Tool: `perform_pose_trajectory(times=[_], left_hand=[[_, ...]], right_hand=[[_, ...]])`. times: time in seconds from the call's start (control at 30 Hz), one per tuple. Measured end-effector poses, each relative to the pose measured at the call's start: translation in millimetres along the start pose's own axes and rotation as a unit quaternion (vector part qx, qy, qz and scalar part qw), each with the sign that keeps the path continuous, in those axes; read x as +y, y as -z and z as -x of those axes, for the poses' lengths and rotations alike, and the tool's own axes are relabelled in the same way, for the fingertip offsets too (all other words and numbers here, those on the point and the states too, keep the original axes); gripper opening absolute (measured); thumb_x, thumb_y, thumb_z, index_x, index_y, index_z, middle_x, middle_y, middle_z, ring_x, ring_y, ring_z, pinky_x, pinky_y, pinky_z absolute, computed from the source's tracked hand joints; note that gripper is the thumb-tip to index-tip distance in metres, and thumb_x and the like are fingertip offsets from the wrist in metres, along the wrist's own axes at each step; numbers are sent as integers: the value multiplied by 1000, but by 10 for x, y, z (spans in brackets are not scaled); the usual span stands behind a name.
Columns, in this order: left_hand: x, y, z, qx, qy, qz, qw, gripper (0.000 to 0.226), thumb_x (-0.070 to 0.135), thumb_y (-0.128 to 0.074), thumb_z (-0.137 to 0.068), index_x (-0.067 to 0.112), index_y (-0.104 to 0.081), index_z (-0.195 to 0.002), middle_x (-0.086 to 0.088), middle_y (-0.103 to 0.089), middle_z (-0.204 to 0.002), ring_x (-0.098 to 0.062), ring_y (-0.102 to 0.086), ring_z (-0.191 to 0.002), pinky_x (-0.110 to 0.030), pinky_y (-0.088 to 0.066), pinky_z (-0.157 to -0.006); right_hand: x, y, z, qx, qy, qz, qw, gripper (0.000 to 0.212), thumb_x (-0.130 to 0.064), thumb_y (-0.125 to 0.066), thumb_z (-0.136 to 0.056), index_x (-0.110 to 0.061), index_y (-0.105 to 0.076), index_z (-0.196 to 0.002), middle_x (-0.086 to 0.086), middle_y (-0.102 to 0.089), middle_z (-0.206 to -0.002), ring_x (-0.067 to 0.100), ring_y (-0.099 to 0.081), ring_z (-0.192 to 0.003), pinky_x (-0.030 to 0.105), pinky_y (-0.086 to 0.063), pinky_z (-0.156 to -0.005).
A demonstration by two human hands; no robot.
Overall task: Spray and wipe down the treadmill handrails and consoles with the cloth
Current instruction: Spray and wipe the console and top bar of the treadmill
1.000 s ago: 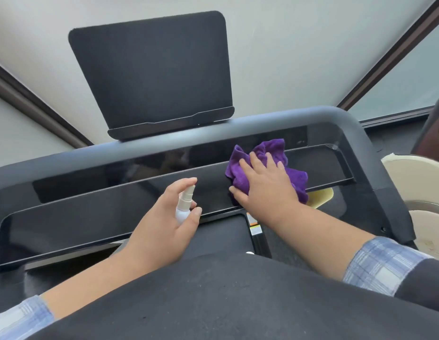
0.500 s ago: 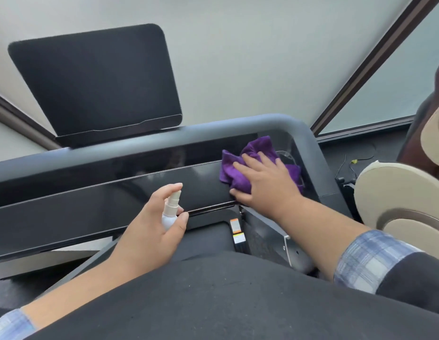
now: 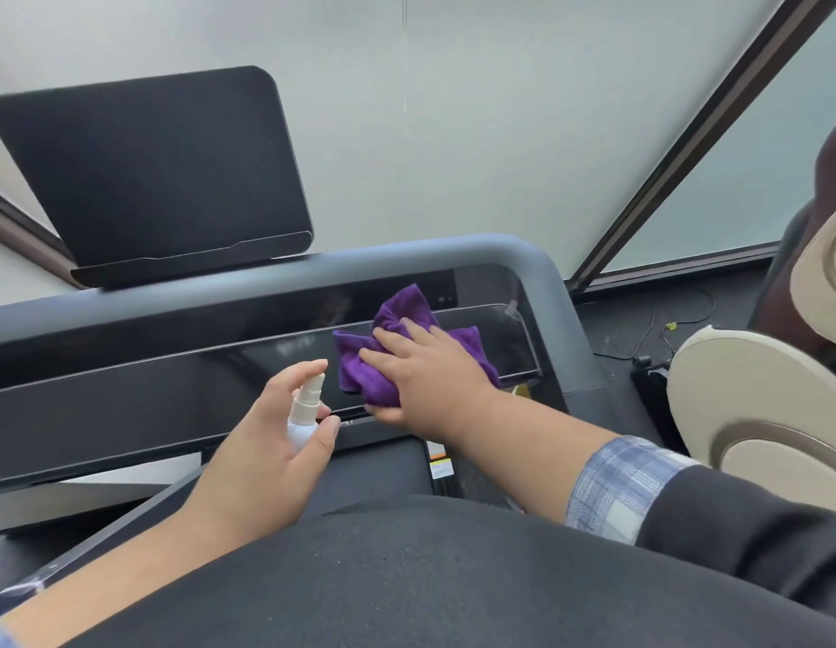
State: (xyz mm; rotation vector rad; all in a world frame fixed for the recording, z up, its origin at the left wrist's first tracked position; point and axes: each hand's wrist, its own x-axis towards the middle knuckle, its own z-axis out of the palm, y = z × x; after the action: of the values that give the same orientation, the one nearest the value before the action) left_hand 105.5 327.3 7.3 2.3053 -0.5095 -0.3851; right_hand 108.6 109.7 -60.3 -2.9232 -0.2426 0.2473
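Wiping is the step in hand: the right hand (image 3: pixel 430 371) is pressing a bunched purple cloth (image 3: pixel 397 353) flat against the glossy black console (image 3: pixel 173 395), its fingers (image 3: pixel 397 341) lying spread across the fabric, with cloth bulging out beyond and to both sides of the fingertips. The left hand (image 3: pixel 271 441) is holding a small white spray bottle (image 3: pixel 304 413) just short of the cloth, fingers curled around it, the forefinger arching over the nozzle. Beyond the right fingers the grey handrail (image 3: pixel 542 282) is bending around the console's end. The next move probably calls for sweeping the cloth along the panel, then spraying the rail. A small warning sticker (image 3: pixel 442 467) is sitting below the wrist, its writing too small to read.
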Motion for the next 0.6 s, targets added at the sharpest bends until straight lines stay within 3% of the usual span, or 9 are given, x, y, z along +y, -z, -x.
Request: perform_pose_trajectory(times=[0.1, 0.2, 0.37, 0.47, 0.6], left_hand=[[42, -24, -12, -1, 1, 0, 1000, 61, 30, -61, -91, 72, -25, -118, 16, -61, -98, -5, -59, -75, -26, -42, -67], [56, -48, -3, -2, 7, 2, 1000, 58, 33, -59, -90, 70, -25, -120, 16, -61, -98, -5, -59, -73, -29, -43, -67], [81, -39, 20, 10, 10, 1, 1000, 57, 32, -59, -90, 69, -27, -120, 20, -59, -98, -7, -59, -75, -27, -42, -67], [107, -46, 26, 14, 8, -5, 1000, 59, 31, -60, -91, 71, -26, -117, 22, -58, -99, -6, -59, -74, -24, -41, -64], [151, -108, 11, 9, -7, 2, 1000, 62, 29, -61, -90, 72, -26, -117, 17, -61, -97, -3, -59, -73, -22, -40, -65]], right_hand=[[378, 79, 102, 19, -26, 6, 999, 72, -67, -56, -80, -37, -47, -145, -4, -40, -157, 31, -32, -145, 55, -26, -115], [657, 161, 218, 17, -71, 11, 997, 70, -65, -54, -82, -41, -43, -147, -9, -35, -159, 25, -23, -149, 59, -21, -117], [548, 137, 218, 15, -99, 10, 995, 69, -64, -50, -85, -40, -39, -149, -6, -29, -162, 30, -17, -151, 62, -16, -117], [339, 79, 181, 18, -23, 5, 1000, 70, -62, -56, -83, -35, -45, -146, -1, -37, -159, 36, -26, -147, 62, -22, -115], [119, 5, 117, -12, 55, 2, 998, 73, -64, -61, -80, -37, -45, -146, -5, -36, -158, 32, -27, -148, 59, -21, -117]])
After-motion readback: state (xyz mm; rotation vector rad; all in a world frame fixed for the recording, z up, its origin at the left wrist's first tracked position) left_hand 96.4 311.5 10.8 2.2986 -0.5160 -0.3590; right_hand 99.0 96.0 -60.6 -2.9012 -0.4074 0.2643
